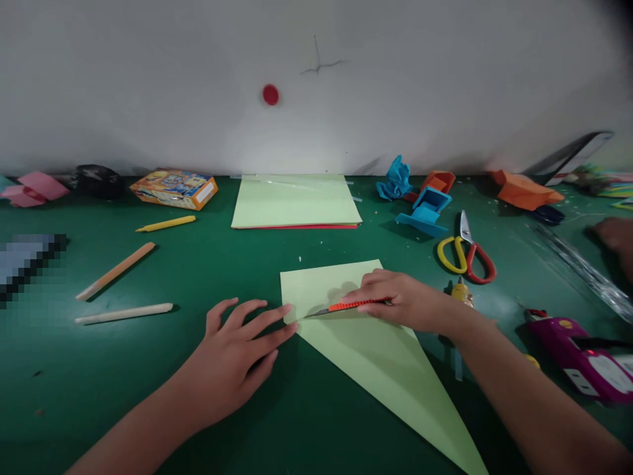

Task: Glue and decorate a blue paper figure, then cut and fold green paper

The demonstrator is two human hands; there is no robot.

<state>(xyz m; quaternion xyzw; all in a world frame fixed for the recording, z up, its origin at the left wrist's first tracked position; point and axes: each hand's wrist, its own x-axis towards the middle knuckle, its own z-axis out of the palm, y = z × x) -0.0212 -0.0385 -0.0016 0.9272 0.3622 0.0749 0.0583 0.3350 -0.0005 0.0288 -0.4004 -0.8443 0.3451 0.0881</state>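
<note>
A pale green sheet of paper (376,369), folded on a slant, lies on the green table in front of me. My right hand (390,297) grips an orange utility knife (346,305) above the sheet. Its blade points left and meets the paper near the left end of the fold. My left hand (242,349) is spread with its fingers apart, the fingertips on the paper's left corner close to the blade tip. The lower right end of the sheet runs out of view at the bottom.
Behind the sheet lies a stack of pale green paper (297,201). To the right are scissors (465,251), a glue gun (461,293), a purple power strip (578,356) and blue folded paper (425,211). At left lie a box (175,189), paper sticks (123,313) and a yellow pen (168,223).
</note>
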